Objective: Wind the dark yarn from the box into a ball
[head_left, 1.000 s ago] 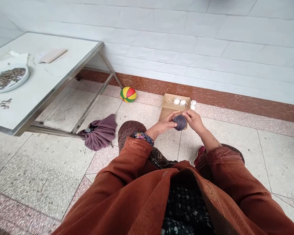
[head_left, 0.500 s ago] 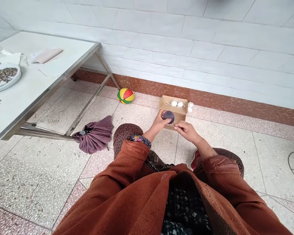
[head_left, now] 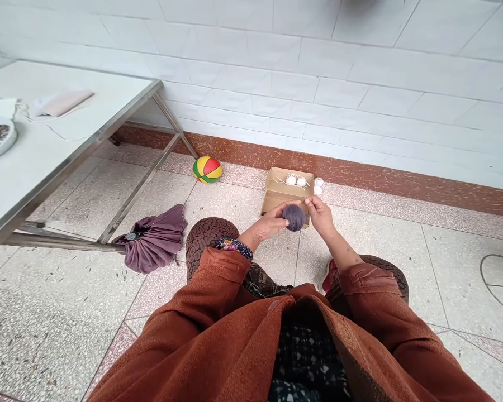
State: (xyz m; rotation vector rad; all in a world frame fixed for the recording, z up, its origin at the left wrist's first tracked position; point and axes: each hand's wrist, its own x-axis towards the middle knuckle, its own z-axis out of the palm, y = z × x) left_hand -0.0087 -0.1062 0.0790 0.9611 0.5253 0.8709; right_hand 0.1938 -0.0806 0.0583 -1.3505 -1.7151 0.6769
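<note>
My left hand [head_left: 270,224] is closed around a dark purple ball of yarn [head_left: 294,218], gripping it from its left side. Just right of the ball, my right hand [head_left: 322,216] has thumb and finger pinched together; the strand of yarn it grips is barely visible. Both hands are above the near side of an open cardboard box [head_left: 273,183] on the floor. White yarn balls [head_left: 291,179] lie inside at the back of the box. More white balls [head_left: 318,185] are on the floor against its right side.
At left stands a metal-framed table [head_left: 109,103] with a dish [head_left: 9,139] of small brown pieces and a folded cloth [head_left: 67,103]. A striped ball [head_left: 207,170] rests by the wall. A gathered purple fabric thing [head_left: 157,240] lies near the table leg. A cable [head_left: 486,273] curves at right.
My right hand has come up from below right of the purple ball to its upper right. The ball has turned and moved slightly lower in my left hand. The view has shifted a little.
</note>
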